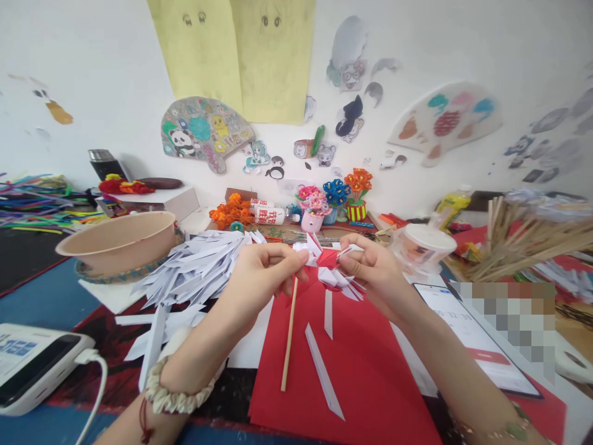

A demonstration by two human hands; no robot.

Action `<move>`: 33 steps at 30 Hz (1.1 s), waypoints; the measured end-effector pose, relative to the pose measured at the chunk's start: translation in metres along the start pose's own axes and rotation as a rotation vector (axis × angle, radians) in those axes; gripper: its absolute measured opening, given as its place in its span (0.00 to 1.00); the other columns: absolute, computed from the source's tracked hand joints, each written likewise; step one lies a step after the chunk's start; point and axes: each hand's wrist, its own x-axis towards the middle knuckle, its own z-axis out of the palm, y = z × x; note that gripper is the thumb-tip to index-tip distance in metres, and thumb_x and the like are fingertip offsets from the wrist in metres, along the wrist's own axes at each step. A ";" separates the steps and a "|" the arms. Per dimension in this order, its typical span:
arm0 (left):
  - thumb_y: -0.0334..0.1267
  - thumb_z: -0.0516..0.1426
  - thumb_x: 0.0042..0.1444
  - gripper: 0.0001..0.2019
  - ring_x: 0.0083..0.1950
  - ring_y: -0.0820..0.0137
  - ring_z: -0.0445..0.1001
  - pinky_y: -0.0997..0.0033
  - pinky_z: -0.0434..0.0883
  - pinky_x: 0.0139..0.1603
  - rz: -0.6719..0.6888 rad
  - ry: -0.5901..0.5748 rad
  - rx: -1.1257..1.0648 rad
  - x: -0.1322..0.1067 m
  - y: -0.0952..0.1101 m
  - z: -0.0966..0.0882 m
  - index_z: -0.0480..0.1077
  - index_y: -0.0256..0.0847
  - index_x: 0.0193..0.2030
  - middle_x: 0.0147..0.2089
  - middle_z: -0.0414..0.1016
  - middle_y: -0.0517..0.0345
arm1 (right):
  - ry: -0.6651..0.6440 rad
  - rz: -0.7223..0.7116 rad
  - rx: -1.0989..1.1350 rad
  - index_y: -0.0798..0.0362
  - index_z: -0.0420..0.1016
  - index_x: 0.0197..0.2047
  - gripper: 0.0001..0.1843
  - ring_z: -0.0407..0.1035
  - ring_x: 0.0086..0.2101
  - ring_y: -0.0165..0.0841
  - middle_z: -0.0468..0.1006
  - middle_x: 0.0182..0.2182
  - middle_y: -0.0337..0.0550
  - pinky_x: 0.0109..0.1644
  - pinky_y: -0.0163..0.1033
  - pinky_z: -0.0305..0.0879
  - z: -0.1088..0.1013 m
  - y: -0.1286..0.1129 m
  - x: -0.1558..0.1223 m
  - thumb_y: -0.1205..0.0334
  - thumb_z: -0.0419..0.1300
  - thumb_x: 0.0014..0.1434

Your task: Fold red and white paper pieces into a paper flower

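Note:
Between my two hands is a red-and-white folded paper piece point(328, 258) with pointed white tips. My left hand point(271, 266) pinches its left side between thumb and fingers. At its right side, my right hand point(370, 266) pinches white paper points. Just below, another cluster of white folded paper point(340, 283) shows; whether it joins the held piece I cannot tell. A thin wooden stick point(290, 340) lies on the red paper sheet point(370, 383), its upper end near my left fingers. Two white folded paper strips point(324, 371) rest on the same sheet.
Left of my hands lies a heap of white folded paper strips point(189, 266), beside a beige basin point(120, 241). A phone point(482, 340) is at the right, near a white-lidded tub point(426, 244) and wooden sticks point(519, 241). Small flower pots point(312, 219) stand along the wall.

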 end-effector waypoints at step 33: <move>0.49 0.62 0.51 0.16 0.21 0.78 0.53 0.75 0.46 0.22 -0.042 -0.078 0.390 0.003 -0.001 -0.005 0.74 0.35 0.27 0.20 0.65 0.62 | -0.102 -0.045 -0.166 0.49 0.59 0.33 0.22 0.70 0.21 0.27 0.81 0.29 0.38 0.24 0.32 0.60 0.010 -0.009 -0.008 0.60 0.73 0.53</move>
